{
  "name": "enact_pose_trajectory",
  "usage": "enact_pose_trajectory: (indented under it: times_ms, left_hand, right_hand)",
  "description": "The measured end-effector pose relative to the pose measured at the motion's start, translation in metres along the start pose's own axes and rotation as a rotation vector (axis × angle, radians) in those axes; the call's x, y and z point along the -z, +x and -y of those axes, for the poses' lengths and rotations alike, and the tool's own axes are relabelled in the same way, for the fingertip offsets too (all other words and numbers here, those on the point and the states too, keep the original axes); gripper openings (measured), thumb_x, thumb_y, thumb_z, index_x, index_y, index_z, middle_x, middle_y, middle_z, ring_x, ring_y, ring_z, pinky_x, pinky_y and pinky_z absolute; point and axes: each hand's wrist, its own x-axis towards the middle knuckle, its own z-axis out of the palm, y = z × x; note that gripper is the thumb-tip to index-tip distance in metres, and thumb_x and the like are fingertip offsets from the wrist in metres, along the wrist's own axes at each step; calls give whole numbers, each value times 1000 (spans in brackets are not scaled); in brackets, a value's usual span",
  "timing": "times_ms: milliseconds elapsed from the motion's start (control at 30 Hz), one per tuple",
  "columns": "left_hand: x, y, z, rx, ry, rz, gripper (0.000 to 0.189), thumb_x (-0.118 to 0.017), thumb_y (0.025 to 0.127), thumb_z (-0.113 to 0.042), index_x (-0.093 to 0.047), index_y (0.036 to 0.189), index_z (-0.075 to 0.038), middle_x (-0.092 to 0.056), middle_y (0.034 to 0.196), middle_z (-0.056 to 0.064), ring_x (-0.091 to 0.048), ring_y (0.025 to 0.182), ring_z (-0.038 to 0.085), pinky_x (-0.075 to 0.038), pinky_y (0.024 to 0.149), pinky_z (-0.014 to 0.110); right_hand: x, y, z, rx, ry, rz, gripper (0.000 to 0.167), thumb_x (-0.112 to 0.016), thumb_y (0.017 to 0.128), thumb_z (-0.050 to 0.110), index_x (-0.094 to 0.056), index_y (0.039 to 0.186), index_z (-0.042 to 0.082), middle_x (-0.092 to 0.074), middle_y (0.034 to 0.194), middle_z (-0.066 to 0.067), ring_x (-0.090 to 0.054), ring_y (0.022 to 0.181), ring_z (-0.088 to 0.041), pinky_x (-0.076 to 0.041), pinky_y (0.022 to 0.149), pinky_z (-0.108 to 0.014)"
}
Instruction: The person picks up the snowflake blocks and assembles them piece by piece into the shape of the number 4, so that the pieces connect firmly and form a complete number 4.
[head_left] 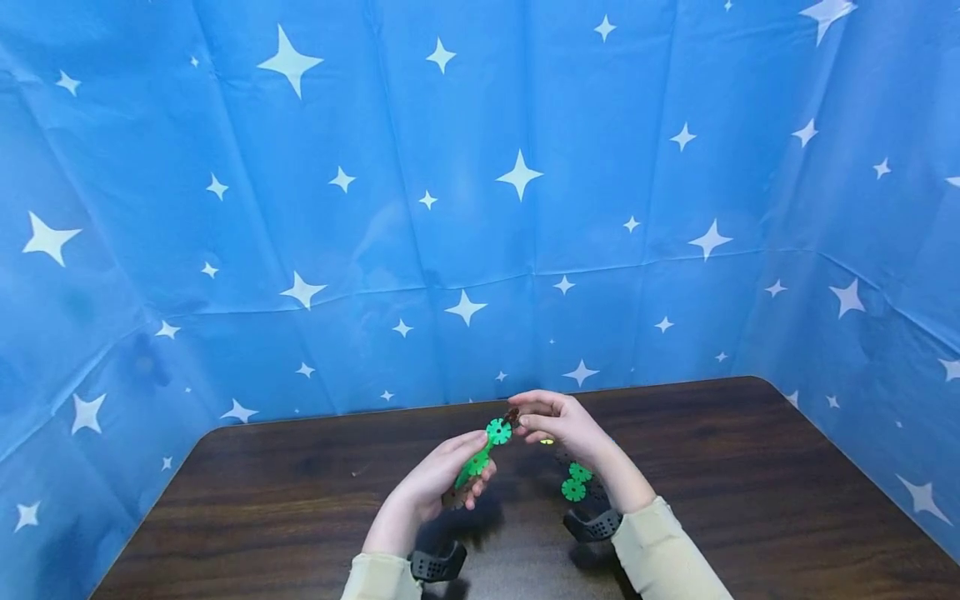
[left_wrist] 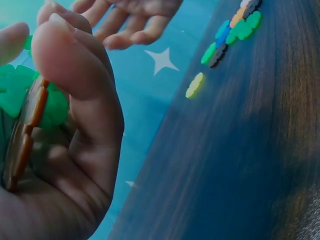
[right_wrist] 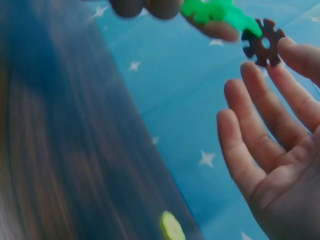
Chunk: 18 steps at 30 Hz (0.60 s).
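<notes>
Left hand curls round green discs, right hand pinches a brown disc at their end — joining, it seems — which probably needs steady pushing next.

The head view looks forward and down from the wearer's head — far enough back to include the left hand, right hand, dark table and starry blue backdrop. Each tilted wrist view sits close to its own hand, facing the backdrop; both share the green discs — and a yellow disc.
</notes>
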Motion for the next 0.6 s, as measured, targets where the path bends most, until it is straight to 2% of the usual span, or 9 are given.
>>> enact_pose_trajectory:
  times_ms: [167, 367, 467, 600]
  left_hand:
    - [1, -2, 2, -20, 8, -18, 53, -43, 103, -44, -40, 136, -3, -55, 72, -2, -50, 51, 4, -46, 44, 17]
    - [1, -3, 0, -28, 1, -22, 56, -46, 101, -46, -38, 138, -4, -54, 72, -2, -49, 51, 5, -45, 44, 18]
    - [1, -3, 0, -36, 0, -4, 58, -46, 102, -45, -35, 140, -3, -55, 72, -3, -50, 52, 4, -46, 45, 18]
    - [2, -3, 0, -39, -5, -9, 59, -45, 102, -45, -35, 141, -2, -55, 72, -3, -50, 51, 4, -46, 45, 17]
  right_hand:
    - [18, -15, -3, -16, -151, 70, 34, -63, 95, 14, -60, 125, -4, -65, 116, -21, -61, 105, -42, -50, 88, -52]
    - [37, -37, -9, -19, -412, 183, 30, -70, 89, 13, -66, 116, -1, -65, 113, -19, -62, 102, -31, -52, 81, -34]
    - [41, -46, -9, -23, -556, 210, 32, -75, 84, 16, -70, 112, 3, -62, 107, -15, -57, 91, -27, -48, 74, -31]
    - [42, -50, -9, 19, -759, 244, 33, -81, 78, 19, -72, 109, 10, -52, 99, -9, -44, 77, -21, -40, 65, -30]
